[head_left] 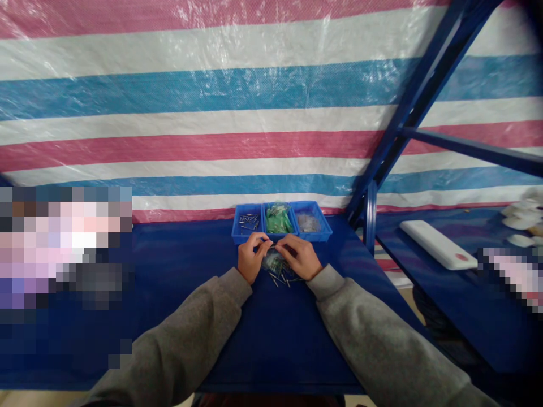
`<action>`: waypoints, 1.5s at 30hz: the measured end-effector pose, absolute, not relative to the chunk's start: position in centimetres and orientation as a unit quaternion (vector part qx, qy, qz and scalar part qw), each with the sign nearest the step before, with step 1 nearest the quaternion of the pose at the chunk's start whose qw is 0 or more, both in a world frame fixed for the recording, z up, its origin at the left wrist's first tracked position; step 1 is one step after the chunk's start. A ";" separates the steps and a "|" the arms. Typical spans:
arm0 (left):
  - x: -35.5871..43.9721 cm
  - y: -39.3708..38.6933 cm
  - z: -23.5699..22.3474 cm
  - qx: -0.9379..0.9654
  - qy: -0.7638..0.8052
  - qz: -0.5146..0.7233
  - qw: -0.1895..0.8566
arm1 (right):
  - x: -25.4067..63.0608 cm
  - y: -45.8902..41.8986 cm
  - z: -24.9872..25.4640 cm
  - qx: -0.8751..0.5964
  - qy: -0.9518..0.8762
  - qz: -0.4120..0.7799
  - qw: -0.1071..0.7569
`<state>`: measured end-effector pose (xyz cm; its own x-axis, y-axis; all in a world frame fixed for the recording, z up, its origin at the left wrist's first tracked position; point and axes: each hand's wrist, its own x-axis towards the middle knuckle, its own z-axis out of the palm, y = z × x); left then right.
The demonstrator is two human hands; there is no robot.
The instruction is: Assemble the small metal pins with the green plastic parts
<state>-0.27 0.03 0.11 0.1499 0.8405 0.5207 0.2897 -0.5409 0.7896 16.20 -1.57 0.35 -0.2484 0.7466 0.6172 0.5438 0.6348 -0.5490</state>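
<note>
My left hand (253, 255) and my right hand (300, 255) meet over the blue table (182, 294), fingertips pinched together on a small clear plastic bag (272, 259) with green parts in it. Several small metal pins (280, 278) lie loose on the table just below my hands. Both wrists are in grey sleeves. Right behind the hands stand three blue trays: the left tray (246, 224) holds metal pins, the middle tray (279, 220) holds green parts, and the right tray (313, 222) holds clear bags.
A striped pink, white and blue tarp (212, 113) hangs behind the table. A blue steel rack frame (399, 130) rises at right. On the neighbouring blue table lie a flat white object (436, 244) and white items (524, 217). Blurred patches cover the left and right edges.
</note>
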 end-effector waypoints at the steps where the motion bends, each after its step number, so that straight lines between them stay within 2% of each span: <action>1: -0.3 0.1 0.1 0.707 0.397 0.520 0.271 | 16.2 -1.6 0.4 -0.415 -0.780 0.111 0.455; 10: -0.1 0.8 -0.4 0.642 0.365 0.558 0.380 | 16.1 -1.6 0.4 -0.432 -0.767 0.120 0.459; 14: 0.1 0.5 -0.3 0.642 0.364 0.569 0.363 | 16.3 -1.3 0.1 -0.438 -0.774 0.105 0.444; 20: 0.4 -0.2 0.2 0.649 0.357 0.568 0.359 | 16.8 -0.8 -0.4 -0.484 -0.737 0.062 0.468; 24: 0.2 -0.1 0.1 0.662 0.377 0.559 0.326 | 16.8 -0.8 -0.4 -0.485 -0.734 0.056 0.471; 28: -0.1 -0.1 0.4 0.704 0.405 0.529 0.245 | 16.8 -0.9 -0.4 -0.488 -0.734 0.050 0.470; 34: -0.5 0.1 0.6 0.759 0.381 0.502 0.163 | 16.7 -0.8 -0.4 -0.488 -0.731 0.052 0.475; 38: -0.4 0.1 0.4 0.747 0.384 0.507 0.192 | 16.6 -1.1 0.0 -0.477 -0.731 0.058 0.485; 45: -0.1 0.0 -0.3 0.714 0.372 0.508 0.306 | 16.2 -1.7 0.4 -0.410 -0.779 0.109 0.462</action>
